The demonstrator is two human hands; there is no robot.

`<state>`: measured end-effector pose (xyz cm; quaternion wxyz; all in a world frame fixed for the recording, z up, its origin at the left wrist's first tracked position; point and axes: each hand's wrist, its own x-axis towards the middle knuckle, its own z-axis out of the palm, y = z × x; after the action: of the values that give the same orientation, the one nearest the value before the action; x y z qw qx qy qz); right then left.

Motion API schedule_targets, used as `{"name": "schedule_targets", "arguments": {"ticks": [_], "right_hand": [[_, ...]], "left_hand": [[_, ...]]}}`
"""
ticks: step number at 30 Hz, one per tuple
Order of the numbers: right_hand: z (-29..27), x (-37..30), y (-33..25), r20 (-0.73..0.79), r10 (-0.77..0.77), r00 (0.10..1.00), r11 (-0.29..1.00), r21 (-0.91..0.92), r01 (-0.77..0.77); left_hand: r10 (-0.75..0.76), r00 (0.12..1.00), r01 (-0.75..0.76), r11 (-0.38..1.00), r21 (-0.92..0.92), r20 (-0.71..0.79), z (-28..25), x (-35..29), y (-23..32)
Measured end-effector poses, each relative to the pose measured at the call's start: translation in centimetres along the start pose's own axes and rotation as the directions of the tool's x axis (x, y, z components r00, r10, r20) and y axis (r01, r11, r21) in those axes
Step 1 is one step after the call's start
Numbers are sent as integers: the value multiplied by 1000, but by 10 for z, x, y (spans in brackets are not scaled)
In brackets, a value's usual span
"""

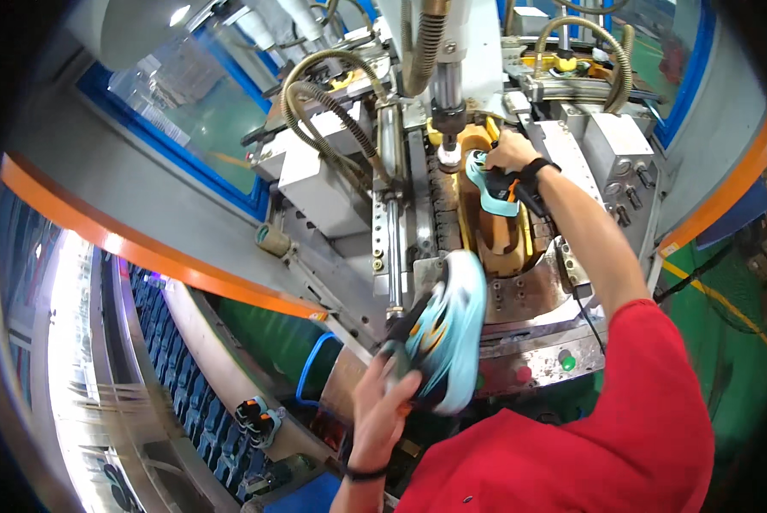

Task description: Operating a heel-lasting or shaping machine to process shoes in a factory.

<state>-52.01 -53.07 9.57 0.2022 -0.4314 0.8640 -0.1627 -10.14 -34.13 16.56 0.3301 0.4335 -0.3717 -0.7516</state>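
In my left hand (382,412) is a light blue and white sneaker (462,329) with black and orange parts. My fingers are closed around its dark opening, and the shoe is tilted in front of the machine. My right hand (512,152) reaches into the machine and is closed on a second sneaker (496,198), light blue and black with an orange mark. That shoe is over the brown, shoe-shaped press bed (501,244). Its far part is partly hidden by my hand. Close to my right fingers is a yellow piece (492,129).
A vertical press rod (448,111) hangs just left of my right hand. Green and red buttons (568,363) are on the machine's front edge. At the left, a conveyor (174,342) carries another dark shoe (259,421). Orange-edged frames (170,256) flank the opening; ribbed hoses (332,103) curve above.
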Motion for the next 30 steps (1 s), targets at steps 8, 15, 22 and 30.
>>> {"name": "schedule_targets", "arguments": {"ticks": [8,15,22,30], "right_hand": [[149,34,-3,-253,-68,965,992,-124,37],[141,-250,-33,-298,-740,603,586,155,795],[327,-335,40,225,-869,441,489,243,838],[354,-320,8,-46,-942,333,319,194,928]], "left_hand": [[118,573,-80,993,88,-811,-51,-183,-16],[106,387,-296,955,-15,-916,-94,-250,-157],[-86,365,-583,756,-299,-927,-87,-298,-235],[-259,117,-792,558,-247,-959,-85,-407,-319]]}}
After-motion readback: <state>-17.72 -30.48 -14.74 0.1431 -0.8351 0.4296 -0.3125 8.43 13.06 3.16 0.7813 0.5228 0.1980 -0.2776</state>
